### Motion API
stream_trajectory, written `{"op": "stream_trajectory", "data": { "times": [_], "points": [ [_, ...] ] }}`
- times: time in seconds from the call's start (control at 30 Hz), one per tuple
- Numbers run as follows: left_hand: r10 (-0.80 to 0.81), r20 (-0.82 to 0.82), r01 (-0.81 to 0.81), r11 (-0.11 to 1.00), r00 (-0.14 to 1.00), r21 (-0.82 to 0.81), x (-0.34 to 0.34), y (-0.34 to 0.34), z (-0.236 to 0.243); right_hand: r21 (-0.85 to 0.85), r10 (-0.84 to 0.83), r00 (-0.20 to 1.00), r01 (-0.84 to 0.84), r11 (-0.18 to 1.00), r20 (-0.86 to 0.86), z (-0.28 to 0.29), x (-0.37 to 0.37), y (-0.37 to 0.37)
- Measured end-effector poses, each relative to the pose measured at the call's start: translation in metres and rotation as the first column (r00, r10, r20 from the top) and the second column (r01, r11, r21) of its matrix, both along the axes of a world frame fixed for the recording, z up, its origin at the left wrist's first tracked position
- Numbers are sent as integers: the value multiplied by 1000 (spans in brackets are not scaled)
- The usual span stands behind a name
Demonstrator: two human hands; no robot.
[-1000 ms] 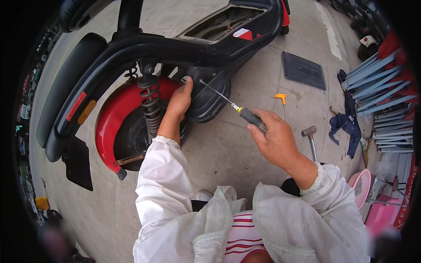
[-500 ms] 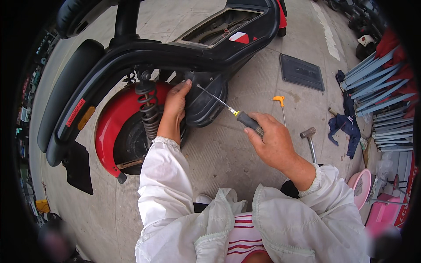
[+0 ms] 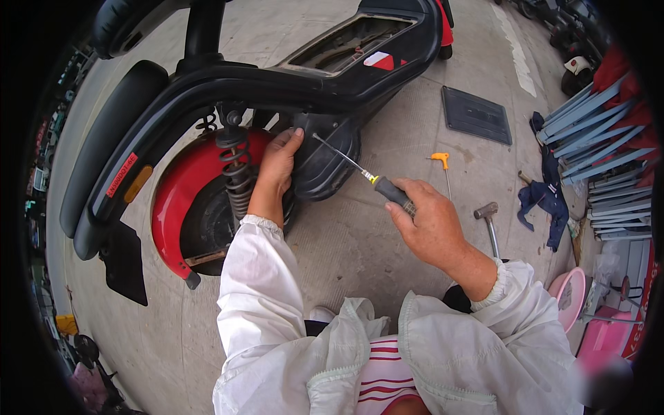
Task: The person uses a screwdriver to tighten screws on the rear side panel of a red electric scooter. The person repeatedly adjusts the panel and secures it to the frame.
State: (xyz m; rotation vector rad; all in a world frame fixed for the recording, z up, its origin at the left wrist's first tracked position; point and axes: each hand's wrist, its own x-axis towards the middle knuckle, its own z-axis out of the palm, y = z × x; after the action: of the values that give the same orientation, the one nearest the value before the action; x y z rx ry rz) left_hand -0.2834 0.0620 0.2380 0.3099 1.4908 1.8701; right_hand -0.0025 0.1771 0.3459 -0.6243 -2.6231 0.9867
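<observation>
A black scooter [image 3: 304,90] fills the upper left, with an open frame compartment, a coil shock [image 3: 238,187] and a red rear fender [image 3: 173,200]. My left hand [image 3: 275,166] is closed at the edge of the black side housing [image 3: 325,166], thumb up against it; its fingertips are mostly hidden. My right hand [image 3: 429,225] grips a screwdriver [image 3: 391,190] with a dark handle and yellow collar. The long metal shaft reaches a small fastener spot on that housing, just right of my left thumb.
A black panel [image 3: 476,114], orange-handled tool [image 3: 440,160], hammer [image 3: 486,211] and navy cloth [image 3: 546,204] lie on the concrete right. Beyond are stacked pale frames with red fabric [image 3: 595,121] and pink basins [image 3: 568,297]. Parked vehicles [image 3: 581,28] stand at the upper right.
Since a second ago the scooter sits slightly lower in the picture, and my right hand with the screwdriver has shifted slightly up and left. Both grips look the same.
</observation>
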Motion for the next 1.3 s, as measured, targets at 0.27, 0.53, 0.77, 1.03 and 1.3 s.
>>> {"op": "stream_trajectory", "data": {
  "times": [0.27, 0.53, 0.77, 1.03, 1.3],
  "points": [
    [-21, -7, 21, 999, 1000, 30, 0, -5, -4, 15, 3, 1000, -2, 1000, -16, 0, -1, -2],
    [-50, 24, 50, 999, 998, 20, 5, -6, 3, 61, 10, 998, -6, 998, -64, -1, -3, -5],
    [-22, 43, 20, 999, 999, 46, 2, -3, -1, 98, 28, 996, -20, 995, -84, -6, -4, -3],
    [10, 68, -13, 999, 998, 40, 5, 1, 4, 336, 48, 998, -28, 941, -51, -11, -2, -8],
    [2, 106, -4, 1000, 994, 13, 4, -6, 8, -906, -160, 960, 270, 326, 228, -5, -8, 3]
  ]
}}
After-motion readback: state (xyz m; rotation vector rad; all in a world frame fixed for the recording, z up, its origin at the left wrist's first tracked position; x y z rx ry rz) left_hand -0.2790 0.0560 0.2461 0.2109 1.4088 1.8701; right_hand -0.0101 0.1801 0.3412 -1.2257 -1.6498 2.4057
